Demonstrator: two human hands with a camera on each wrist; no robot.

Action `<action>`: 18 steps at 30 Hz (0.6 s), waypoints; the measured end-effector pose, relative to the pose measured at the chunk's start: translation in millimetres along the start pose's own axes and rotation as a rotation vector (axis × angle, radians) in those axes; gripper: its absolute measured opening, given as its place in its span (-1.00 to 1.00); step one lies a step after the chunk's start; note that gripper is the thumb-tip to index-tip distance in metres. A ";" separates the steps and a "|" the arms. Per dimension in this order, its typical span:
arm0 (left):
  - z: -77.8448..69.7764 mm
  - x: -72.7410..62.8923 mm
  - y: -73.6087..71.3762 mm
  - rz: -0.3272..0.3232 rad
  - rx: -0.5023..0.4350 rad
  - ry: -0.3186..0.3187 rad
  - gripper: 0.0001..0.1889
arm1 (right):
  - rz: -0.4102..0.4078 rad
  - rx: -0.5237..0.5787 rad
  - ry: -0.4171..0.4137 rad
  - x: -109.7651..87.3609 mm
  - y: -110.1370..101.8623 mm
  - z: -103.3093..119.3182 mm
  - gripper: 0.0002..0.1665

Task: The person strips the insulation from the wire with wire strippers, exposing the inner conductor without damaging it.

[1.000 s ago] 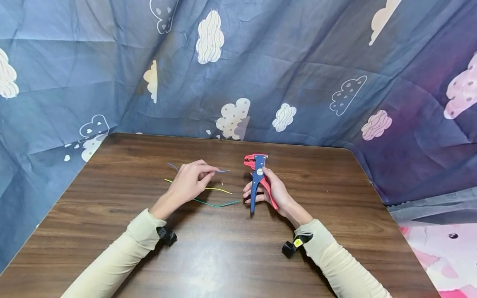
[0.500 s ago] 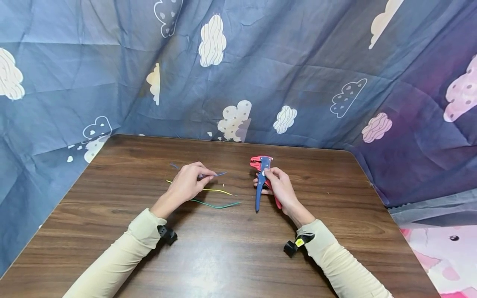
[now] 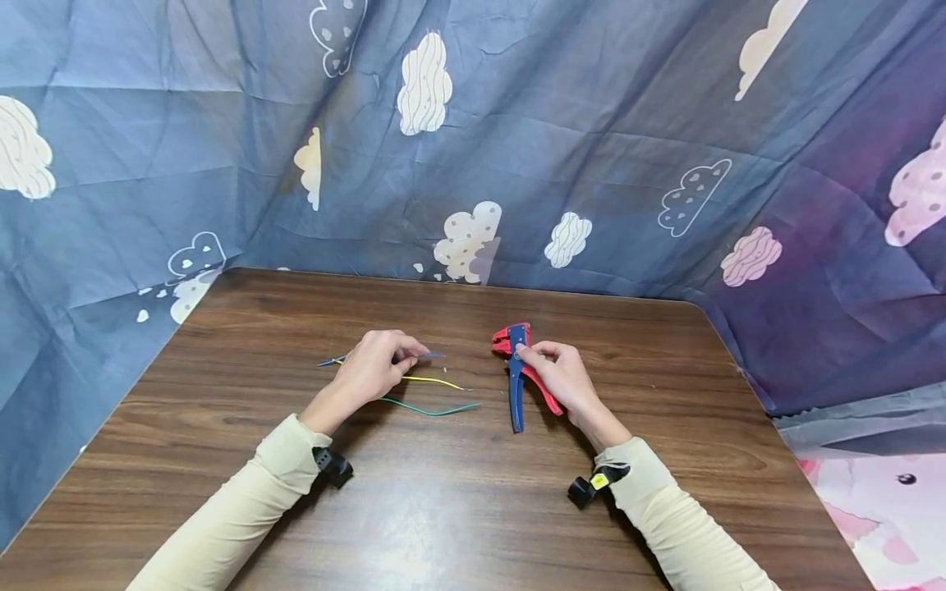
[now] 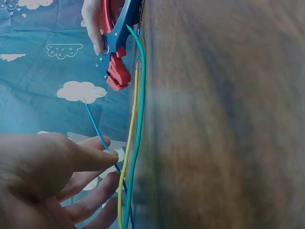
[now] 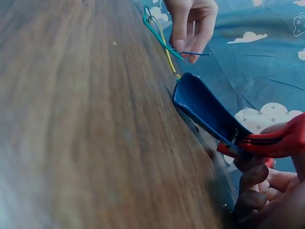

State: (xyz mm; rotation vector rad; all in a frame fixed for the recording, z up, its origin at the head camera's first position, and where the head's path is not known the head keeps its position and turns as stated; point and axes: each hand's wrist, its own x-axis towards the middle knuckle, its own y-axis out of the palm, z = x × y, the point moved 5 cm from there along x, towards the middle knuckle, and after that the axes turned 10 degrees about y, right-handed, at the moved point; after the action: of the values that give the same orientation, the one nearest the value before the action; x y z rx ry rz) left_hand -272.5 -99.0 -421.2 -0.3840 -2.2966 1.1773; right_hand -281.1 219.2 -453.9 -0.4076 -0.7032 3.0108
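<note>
My left hand [image 3: 369, 368] pinches a blue wire [image 4: 94, 121] between thumb and index finger, one end sticking out toward the right. A yellow wire [image 3: 438, 381] and a green wire [image 3: 429, 412] lie on the table, partly hidden beneath that hand. In my right hand [image 3: 565, 379] is a wire stripper [image 3: 516, 373] with blue and red handles. The thumb presses on its blue body near the head, and other fingers curl under it in the right wrist view. Its red nose points away from me, and its handles slant down close over the tabletop.
The brown wooden table [image 3: 429, 509] reaches back to a blue cloud-patterned curtain [image 3: 606, 148]. Tiny scraps [image 3: 445, 369] lie between the hands. A pink and white printed cloth [image 3: 879, 501] hangs beyond the table's right edge.
The wire stripper has shifted a little right and come nearer to me, and the fingers that showed left of its handle are hidden now. The blue wire and left hand have moved slightly nearer.
</note>
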 end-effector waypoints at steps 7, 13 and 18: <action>-2.0 3.4 5.5 0.021 -0.012 0.008 -0.81 | -0.024 -0.083 0.006 0.1 -10.7 -4.3 -0.43; -7.4 4.9 15.5 0.069 -0.065 0.033 -0.78 | -0.031 -0.126 0.046 -2.6 -20.3 -10.3 -0.40; -8.7 4.0 15.8 0.085 -0.074 0.023 -0.76 | -0.029 -0.146 0.017 -3.1 -25.7 -8.0 -0.49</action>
State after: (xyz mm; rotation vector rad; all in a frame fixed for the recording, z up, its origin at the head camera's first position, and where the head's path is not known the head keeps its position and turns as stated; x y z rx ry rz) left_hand -270.6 -82.2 -428.6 -0.5239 -2.3288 1.1248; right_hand -276.9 245.6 -448.8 -0.4230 -0.9224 2.9353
